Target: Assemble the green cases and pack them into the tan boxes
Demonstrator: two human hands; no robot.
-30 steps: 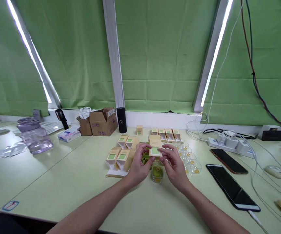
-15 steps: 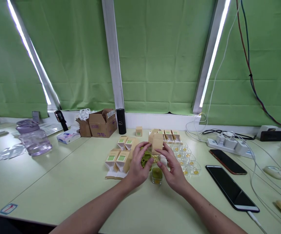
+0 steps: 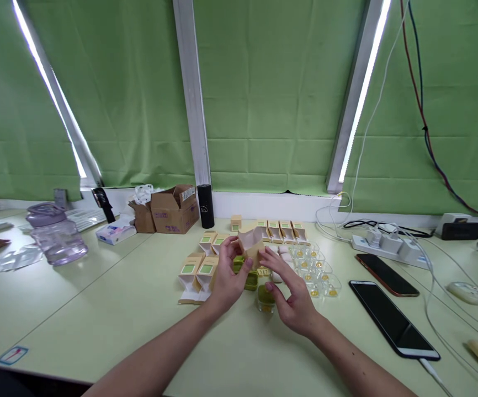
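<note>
2 phones [image 3: 392, 317], 2 cardbd boxes [image 3: 175, 209], 1 jug [image 3: 56, 236]

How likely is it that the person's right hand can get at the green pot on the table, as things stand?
Probably yes: the right hand hovers open beside the green pot, with nothing between them.
</note>
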